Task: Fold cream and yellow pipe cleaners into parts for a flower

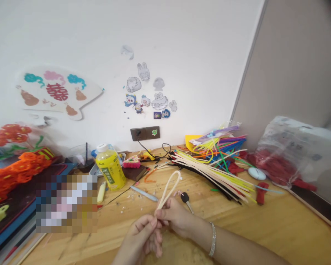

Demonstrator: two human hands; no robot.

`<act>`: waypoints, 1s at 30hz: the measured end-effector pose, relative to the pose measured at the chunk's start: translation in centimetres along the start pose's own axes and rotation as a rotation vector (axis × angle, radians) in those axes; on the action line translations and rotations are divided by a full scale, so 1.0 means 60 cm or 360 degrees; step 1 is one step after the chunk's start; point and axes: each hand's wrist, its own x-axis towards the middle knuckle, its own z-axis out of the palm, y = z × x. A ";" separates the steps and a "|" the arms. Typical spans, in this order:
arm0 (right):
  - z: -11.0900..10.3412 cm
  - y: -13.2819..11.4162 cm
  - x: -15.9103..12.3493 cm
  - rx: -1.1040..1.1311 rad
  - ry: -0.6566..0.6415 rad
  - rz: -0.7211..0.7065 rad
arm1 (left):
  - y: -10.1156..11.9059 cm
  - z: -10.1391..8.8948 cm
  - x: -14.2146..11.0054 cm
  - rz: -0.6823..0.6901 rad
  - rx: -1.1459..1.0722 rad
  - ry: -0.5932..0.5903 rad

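Both my hands meet low in the middle of the head view, over a wooden table [264, 228]. My left hand [143, 237] and my right hand [176, 217] pinch together the two ends of a cream pipe cleaner [171, 184]. It is bent into a long loop that rises up and to the right above my fingers. A silver bracelet [213, 239] sits on my right wrist. A small key [185, 198] lies just right of the loop.
A pile of coloured and cream pipe cleaners [217, 165] lies at the back right, beside a clear bag of red material [289, 154]. A yellow bottle [110, 167] stands at the left, near orange pipe-cleaner flowers [19, 165]. A blue pen [143, 193] lies mid-table.
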 end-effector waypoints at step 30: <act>-0.039 0.007 0.023 -0.0066 -0.0004 -0.0035 | -0.010 -0.017 0.016 -0.0105 -0.0007 -0.0043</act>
